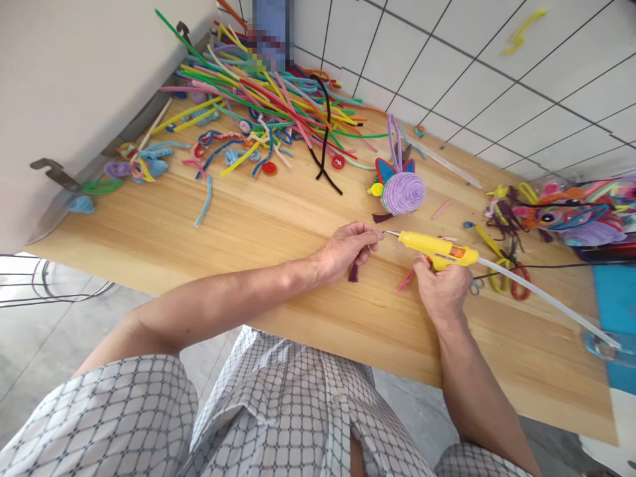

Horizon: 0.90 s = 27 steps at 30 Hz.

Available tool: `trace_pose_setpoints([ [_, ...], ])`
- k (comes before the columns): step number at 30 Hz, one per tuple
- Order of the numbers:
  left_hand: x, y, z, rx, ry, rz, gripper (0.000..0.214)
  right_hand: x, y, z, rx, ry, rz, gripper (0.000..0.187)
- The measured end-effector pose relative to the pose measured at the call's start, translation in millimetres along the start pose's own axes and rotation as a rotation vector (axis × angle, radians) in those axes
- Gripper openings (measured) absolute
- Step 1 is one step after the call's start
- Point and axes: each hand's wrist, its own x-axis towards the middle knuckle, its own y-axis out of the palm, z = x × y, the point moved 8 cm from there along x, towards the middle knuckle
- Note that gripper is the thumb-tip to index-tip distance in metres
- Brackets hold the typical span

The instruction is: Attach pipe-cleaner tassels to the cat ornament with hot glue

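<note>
Holding a yellow plastic glue gun point(417, 245) in the right hand point(446, 291), with fingers wrapped tight around the handle. Pointing its thin metal tip point(392, 233) to the left hand, right beside the fingertips (too small to tell if touching). Pressing thumb and finger together on the left hand point(350, 248); cannot tell on what. Can see a dark purple thread tassel point(353, 273) just under that pinch. Sticking out behind the gun, right of that grip: a long whitish rod point(539, 291). Lying just past both hands: a round lilac fuzzy swirl ball point(403, 192) with blue and red pointy ears. Heaped far past the left grip: a big pile of bright fuzzy stems point(278, 106). Lying near the right grip, on its outer side: red-handled scissors point(521, 281).
</note>
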Motion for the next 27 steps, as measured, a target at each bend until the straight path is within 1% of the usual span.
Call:
trace_pose_setpoints([
  [11,0.8,0.0,-0.1,0.0,0.016,0.008,0.025,0.1,-0.2,-5.2,-0.013,0.034,0.002,0.018],
  [20,1.6,0.0,1.0,0.008,0.009,0.007,0.025,0.3,-1.2,0.0,0.002,0.016,0.005,0.02],
  [27,2.1,-0.6,1.3,0.016,0.012,0.019,0.025,0.9,-2.9,-4.0,0.054,0.081,0.003,0.021],
])
